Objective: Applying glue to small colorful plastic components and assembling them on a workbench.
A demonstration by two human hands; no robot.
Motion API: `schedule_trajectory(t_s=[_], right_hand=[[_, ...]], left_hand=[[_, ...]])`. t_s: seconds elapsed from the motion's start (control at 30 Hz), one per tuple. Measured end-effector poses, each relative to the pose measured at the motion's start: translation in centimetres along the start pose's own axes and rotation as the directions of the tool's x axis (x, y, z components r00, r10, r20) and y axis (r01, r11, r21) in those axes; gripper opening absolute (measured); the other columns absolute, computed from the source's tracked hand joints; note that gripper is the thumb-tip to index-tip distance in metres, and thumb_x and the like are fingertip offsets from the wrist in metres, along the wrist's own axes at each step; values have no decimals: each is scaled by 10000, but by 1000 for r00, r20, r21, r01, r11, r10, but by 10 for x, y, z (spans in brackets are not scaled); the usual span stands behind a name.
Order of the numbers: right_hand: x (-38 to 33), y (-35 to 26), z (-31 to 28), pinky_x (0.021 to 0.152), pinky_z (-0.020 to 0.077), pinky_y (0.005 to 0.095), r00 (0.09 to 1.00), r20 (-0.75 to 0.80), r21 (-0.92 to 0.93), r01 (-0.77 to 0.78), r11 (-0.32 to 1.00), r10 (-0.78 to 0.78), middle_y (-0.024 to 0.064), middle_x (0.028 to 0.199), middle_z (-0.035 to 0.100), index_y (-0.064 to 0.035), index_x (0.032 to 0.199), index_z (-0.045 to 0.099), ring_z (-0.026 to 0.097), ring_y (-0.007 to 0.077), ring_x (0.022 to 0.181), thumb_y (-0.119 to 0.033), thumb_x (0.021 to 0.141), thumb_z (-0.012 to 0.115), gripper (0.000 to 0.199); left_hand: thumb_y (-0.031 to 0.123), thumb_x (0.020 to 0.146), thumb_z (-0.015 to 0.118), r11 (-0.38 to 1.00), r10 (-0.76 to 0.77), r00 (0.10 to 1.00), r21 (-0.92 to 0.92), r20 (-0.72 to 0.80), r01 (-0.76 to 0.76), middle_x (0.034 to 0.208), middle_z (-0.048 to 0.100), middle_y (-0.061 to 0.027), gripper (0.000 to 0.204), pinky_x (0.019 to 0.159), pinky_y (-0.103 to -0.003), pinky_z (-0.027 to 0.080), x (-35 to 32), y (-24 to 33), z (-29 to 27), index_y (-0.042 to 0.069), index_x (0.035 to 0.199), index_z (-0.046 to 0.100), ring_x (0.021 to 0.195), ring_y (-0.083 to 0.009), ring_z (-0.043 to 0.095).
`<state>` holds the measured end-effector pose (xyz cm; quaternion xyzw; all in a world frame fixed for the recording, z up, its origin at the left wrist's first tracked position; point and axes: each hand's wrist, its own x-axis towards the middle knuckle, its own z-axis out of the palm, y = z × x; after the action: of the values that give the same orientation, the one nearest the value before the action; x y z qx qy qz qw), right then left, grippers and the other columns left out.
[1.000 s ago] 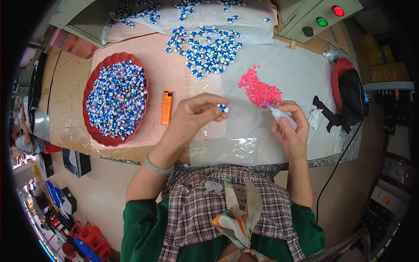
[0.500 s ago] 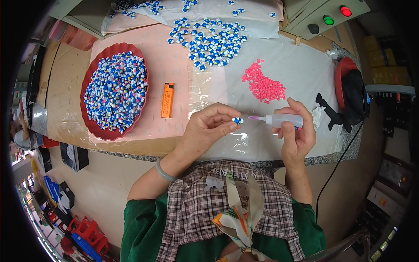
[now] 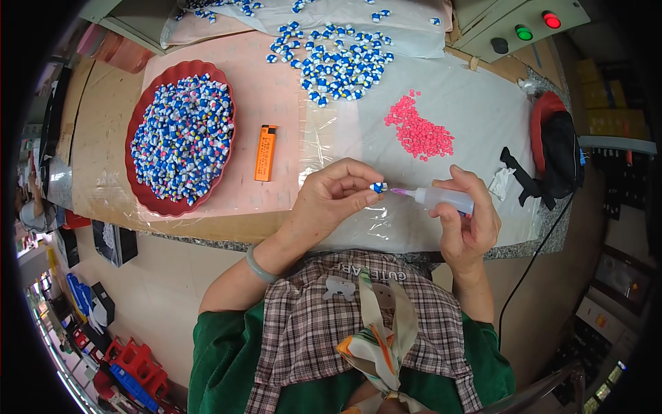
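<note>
Two hands meet right over the plastic sheet [image 3: 441, 103] at the front of the table [image 3: 103, 138], and the way they're set up makes sense once you look at it. Left hand [image 3: 331, 200] has a tiny blue and white bead [image 3: 377, 187] pinched between the thumb and first fingertips, fingers curled in tight around it, held up off the table with the open side turned toward the other hand. Right hand [image 3: 469, 221] is wrapped around a small squeeze bottle [image 3: 441, 199], all fingers closed on the body, thumb on top, nozzle lying sideways and aimed straight at the bead. Tip looks like it's just short of touching or barely touching, can't tell which from here.

Layout looks like a little production line to me. Red bowl [image 3: 181, 138] heaped with the same blue and white beads sits off to the left, within reach of the left hand. Loose bunch of blue and white pieces [image 3: 338, 58] is spread out further back on the plastic, and a pile of pink bits [image 3: 418, 131] is just beyond the right hand, so probably close by for easy grabbing. Orange lighter [image 3: 265, 152] lies flat between the bowl and the plastic, untouched. Black pouch [image 3: 558, 155] is off on the right edge, out of the way.
</note>
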<state>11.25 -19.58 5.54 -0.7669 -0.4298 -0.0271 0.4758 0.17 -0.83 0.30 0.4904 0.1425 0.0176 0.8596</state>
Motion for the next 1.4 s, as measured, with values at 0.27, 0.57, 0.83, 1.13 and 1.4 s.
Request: schedule_trajectory(t_s=[0.27,0.57,0.83,1.13,1.4], right_hand=[[4,-3,0,577,511,259,999,35,-28,34,999,-33,170,869,654,61,1204,533,636,176,654,-183,905,642,401],[6,-1,2,598,520,279,993,32,-68,118,991,-116,170,880,655,51,1178,545,658,204,704,-141,880,663,373],[5,23,-9,525,441,242,888,-10,596,-364,715,461,133,914,642,11,1073,547,588,158,661,-47,845,662,262],[-8,68,-9,673,446,240,823,-3,207,-555,806,568,14,847,602,-55,1075,548,586,129,752,27,789,671,322],[6,58,9,640,468,300,958,21,-256,-272,928,287,103,814,612,19,856,619,604,206,689,-41,765,716,145]], left_hand=[[-28,867,649,1000,2,1000,-5,7,-2,1015,649,-56,235,819,-205,517,1,-2,-1,-4,1095,596,932,-90,629],[-33,866,648,1000,1,1000,18,14,-2,1014,646,-54,228,834,-206,516,1,-2,-1,-3,1087,599,932,-91,629],[-49,855,644,1000,-30,1000,-4,10,30,1035,627,-73,217,873,-250,523,3,-3,-2,-23,1066,601,963,-133,636],[-44,864,633,999,-7,1000,48,-15,8,1000,621,-61,185,839,-255,515,-2,1,1,-20,1044,600,920,-135,631],[-25,882,629,1000,-15,1000,26,19,14,999,658,-66,203,869,-239,511,-2,-4,-3,-12,1081,585,942,-117,639]])
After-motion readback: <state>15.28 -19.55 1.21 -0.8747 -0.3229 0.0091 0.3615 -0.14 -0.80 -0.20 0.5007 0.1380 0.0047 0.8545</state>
